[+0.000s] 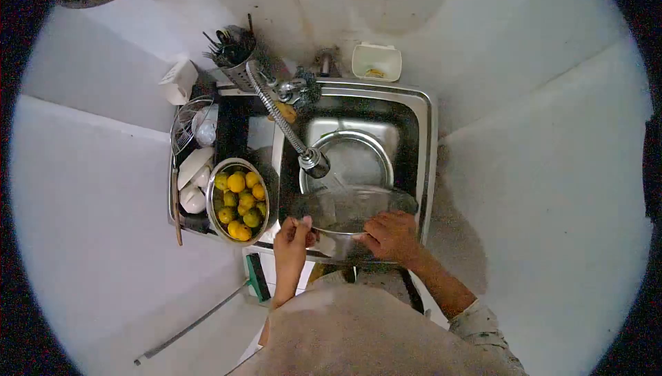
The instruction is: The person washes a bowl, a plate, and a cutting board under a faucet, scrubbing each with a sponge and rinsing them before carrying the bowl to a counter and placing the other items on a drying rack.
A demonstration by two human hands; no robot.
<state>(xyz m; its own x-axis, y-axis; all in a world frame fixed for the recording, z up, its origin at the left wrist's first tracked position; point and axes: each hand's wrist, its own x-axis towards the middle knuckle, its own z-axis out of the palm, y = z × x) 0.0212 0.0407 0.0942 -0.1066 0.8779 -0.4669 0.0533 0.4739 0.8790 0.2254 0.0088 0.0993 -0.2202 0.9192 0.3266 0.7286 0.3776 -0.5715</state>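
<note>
Over the near part of the sink (425, 169), a clear see-through dish (338, 209) with a pale rim is tilted under the faucet (314, 161). My left hand (293, 238) pinches its near-left rim between thumb and fingers. At its right side, my right hand (389, 235) is closed over the rim, fingers curled. A stream of water falls from the faucet head toward the dish. Behind it, a round metal basin (348, 159) with a shiny rim sits in the sink, partly hidden by the dish.
Left of the sink stands a metal bowl (209, 204) of green and yellow citrus fruits (241, 204). White dishes (195, 169) and a wire strainer (185, 128) lie beyond it. A cutlery holder (238, 73) and a white container (377, 62) stand at the back. A green squeegee (258, 276) leans below.
</note>
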